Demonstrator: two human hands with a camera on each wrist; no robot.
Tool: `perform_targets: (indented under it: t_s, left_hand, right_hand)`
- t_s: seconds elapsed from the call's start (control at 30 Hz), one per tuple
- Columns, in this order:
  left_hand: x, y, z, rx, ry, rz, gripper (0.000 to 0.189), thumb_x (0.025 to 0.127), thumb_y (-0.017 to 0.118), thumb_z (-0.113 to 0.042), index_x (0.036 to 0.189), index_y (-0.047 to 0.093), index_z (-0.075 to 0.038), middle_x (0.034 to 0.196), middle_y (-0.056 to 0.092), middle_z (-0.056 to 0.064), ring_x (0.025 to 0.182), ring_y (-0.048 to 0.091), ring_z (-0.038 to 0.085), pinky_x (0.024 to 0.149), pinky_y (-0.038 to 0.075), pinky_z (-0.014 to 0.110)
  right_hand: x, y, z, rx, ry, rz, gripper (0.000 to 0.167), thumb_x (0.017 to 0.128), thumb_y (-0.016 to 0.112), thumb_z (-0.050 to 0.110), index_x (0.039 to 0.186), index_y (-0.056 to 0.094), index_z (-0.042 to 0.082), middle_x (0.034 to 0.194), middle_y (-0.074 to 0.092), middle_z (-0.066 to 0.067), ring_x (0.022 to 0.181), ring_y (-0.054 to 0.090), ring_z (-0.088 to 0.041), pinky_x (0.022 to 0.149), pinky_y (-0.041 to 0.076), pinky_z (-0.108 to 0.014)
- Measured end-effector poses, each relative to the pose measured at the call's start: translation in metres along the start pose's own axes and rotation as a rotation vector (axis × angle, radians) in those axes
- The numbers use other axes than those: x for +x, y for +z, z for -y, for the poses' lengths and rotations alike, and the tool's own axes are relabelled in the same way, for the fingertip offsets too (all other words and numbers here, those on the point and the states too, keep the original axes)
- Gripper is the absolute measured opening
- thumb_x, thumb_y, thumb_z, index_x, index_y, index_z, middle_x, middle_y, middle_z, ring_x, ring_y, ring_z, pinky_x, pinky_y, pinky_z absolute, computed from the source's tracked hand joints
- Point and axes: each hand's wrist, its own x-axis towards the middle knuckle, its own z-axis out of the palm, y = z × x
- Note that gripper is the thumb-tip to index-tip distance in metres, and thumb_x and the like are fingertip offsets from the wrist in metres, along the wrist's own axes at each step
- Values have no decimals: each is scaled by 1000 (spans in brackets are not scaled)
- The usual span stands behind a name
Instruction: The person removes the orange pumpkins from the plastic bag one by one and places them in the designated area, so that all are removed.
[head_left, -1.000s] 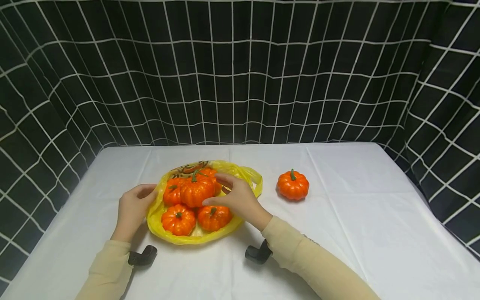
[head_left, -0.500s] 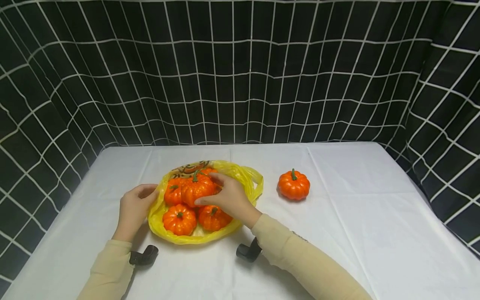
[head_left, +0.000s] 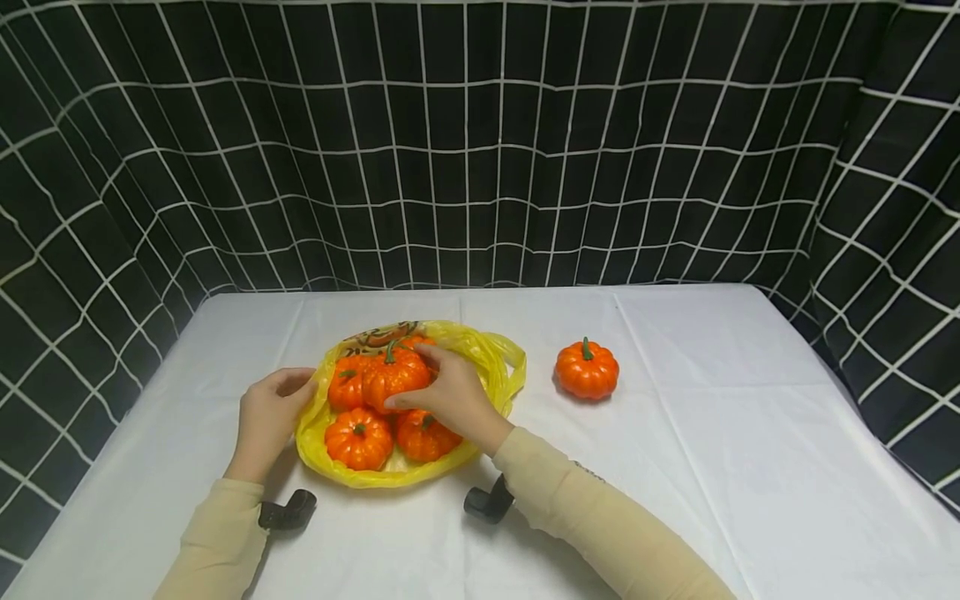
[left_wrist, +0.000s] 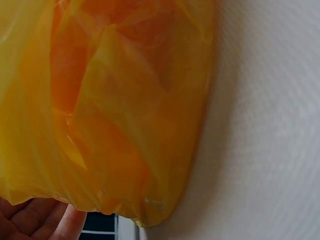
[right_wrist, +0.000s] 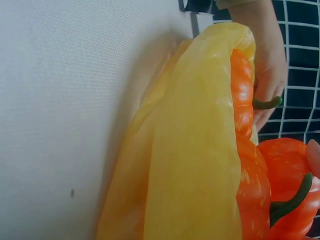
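Head view: my right hand (head_left: 453, 398) grips the top pumpkin (head_left: 392, 383), thumb on the near side and fingers towards the far side, probably to steady it on the pile in the yellow bag (head_left: 375, 480). My left hand (head_left: 264, 417) pinches that bag's left rim, I judge to stop it sagging over the other pumpkins (head_left: 358, 439) inside. One loose pumpkin (head_left: 587, 372) sits on the white cloth (head_left: 675, 517), apart from the bag, to its right.

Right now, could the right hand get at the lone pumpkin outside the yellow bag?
Probably yes: nothing covers the lone pumpkin, right of the yellow bag. But the right hand seems to hold the top pumpkin, so its grip likely needs freeing first.
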Motion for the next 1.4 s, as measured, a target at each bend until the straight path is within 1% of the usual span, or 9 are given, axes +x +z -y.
perform_targets:
  t_s: [0.13, 0.27, 0.37, 0.5, 0.63, 0.77, 1.0, 1.13, 1.4]
  left_hand:
    - [0, 1, 0, -1, -7, 7, 37, 99, 59, -22, 127, 63, 0, 131, 63, 25, 128, 55, 39, 108, 46, 51]
    - [1, 1, -1, 2, -4, 5, 37, 99, 59, -23, 127, 63, 1, 131, 63, 25, 128, 55, 39, 109, 45, 51]
    - [0, 0, -2, 4, 3, 1, 37, 99, 59, -22, 127, 64, 1, 130, 64, 25, 127, 56, 39, 109, 45, 52]
    - [0, -1, -3, 0, 1, 2, 36, 98, 59, -22, 127, 64, 1, 130, 64, 26, 127, 56, 40, 109, 45, 51]
    - [-1, -1, -3, 1, -2, 4, 37, 99, 59, -23, 127, 64, 1, 130, 64, 25, 127, 56, 39, 108, 46, 51]
    - [-2, 0, -3, -2, 0, 0, 37, 99, 59, -24, 126, 64, 1, 129, 64, 25, 126, 57, 39, 108, 47, 50]
    - [-2, 0, -2, 1, -10, 0, 38, 98, 60, -25, 126, 64, 0, 130, 64, 25, 128, 56, 39, 108, 46, 51]
    - [-2, 0, -2, 8, -24, 4, 38, 98, 59, -25, 127, 64, -1, 131, 63, 24, 129, 55, 38, 109, 45, 51]
    - [-2, 0, -3, 4, -35, 12, 39, 99, 59, -25, 128, 63, -1, 133, 63, 24, 130, 54, 38, 110, 44, 51]
  right_hand:
    - [0, -2, -2, 3, 26, -9, 85, 72, 89, 26, 144, 50, 6, 144, 56, -14, 131, 55, -30, 112, 46, -42]
    - [-2, -7, -3, 34, 50, -20, 82, 73, 88, 27, 144, 51, 9, 144, 57, -10, 131, 56, -28, 110, 48, -42]
    - [-6, -14, -3, 87, 45, -23, 80, 74, 88, 25, 143, 51, 9, 144, 57, -8, 132, 55, -28, 108, 49, -42]
    - [-10, -23, -4, 120, 49, -42, 78, 73, 88, 22, 142, 53, 8, 145, 57, -9, 134, 55, -29, 107, 50, -41]
    - [-15, -33, -6, 119, 33, -70, 77, 73, 88, 21, 140, 54, 6, 143, 57, -13, 133, 55, -31, 107, 49, -41]
    - [-21, -43, -8, 133, 29, -76, 76, 74, 88, 20, 141, 54, 6, 144, 57, -13, 134, 55, -32, 107, 49, -41]
    - [-33, -61, -9, 157, 39, -89, 78, 72, 89, 18, 140, 54, 6, 143, 57, -13, 134, 55, -27, 109, 47, -37]
    - [-40, -72, -12, 173, 31, -94, 78, 72, 89, 17, 141, 53, 7, 143, 57, -11, 135, 54, -25, 110, 46, -37]
    - [-49, -91, -17, 131, 48, -113, 79, 74, 88, 18, 143, 51, 5, 147, 54, -12, 139, 49, -26, 112, 45, -40]
